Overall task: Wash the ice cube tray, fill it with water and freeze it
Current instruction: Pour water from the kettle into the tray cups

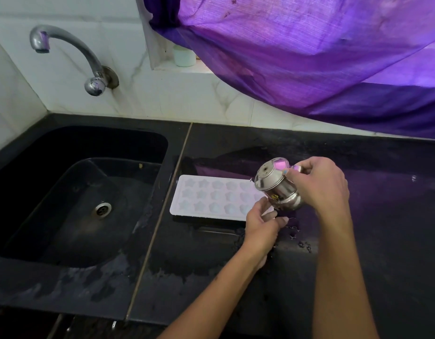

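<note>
A: Where do we log this site?

B: We put it down as a home kitchen. We see a black sink (pixel 72 192) sunk into a wet black counter (pixel 370 216), with a steel tap (pixel 72 55) fixed to the white wall tiles (pixel 177 96).

A: Why home, not commercial?

B: We note a purple curtain (pixel 309 57) draped over the window ledge, and a small cup (pixel 184 56) on it.
</note>
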A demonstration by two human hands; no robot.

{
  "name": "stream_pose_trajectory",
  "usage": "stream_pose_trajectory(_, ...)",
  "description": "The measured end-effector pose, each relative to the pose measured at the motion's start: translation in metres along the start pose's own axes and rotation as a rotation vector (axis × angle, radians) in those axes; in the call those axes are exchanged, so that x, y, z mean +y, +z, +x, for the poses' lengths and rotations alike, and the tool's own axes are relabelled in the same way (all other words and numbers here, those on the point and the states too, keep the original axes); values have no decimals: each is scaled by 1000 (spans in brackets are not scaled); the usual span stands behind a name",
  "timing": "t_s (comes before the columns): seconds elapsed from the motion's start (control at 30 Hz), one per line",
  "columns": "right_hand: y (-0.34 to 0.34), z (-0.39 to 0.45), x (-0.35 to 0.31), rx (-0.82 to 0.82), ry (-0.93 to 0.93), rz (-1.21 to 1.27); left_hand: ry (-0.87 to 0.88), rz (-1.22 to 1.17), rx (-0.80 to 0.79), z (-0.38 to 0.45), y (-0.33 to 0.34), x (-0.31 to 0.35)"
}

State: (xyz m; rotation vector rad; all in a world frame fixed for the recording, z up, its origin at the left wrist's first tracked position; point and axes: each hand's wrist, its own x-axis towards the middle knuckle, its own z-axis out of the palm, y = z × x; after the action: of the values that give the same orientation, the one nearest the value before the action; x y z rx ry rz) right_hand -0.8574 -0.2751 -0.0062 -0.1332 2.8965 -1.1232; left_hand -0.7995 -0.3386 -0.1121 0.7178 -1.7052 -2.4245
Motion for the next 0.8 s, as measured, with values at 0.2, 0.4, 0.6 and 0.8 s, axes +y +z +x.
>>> stream_pose_trajectory(0.2, 4, -1, -6, 1, 9, -1, 12, -9, 12, -3, -5, 2)
stream_pose_trajectory(0.4, 10, -1, -14, 11, -15, -48, 21, -8, -8, -5, -12, 7)
stream_pose_trajectory(0.6, 19, -1, -22, 28, -20, -112, -4, 7, 18, -2, -21, 10)
stream_pose_trajectory(0.8, 23, -3, -28, 56, -3, -124, -21, 23, 3, 0, -28, 16)
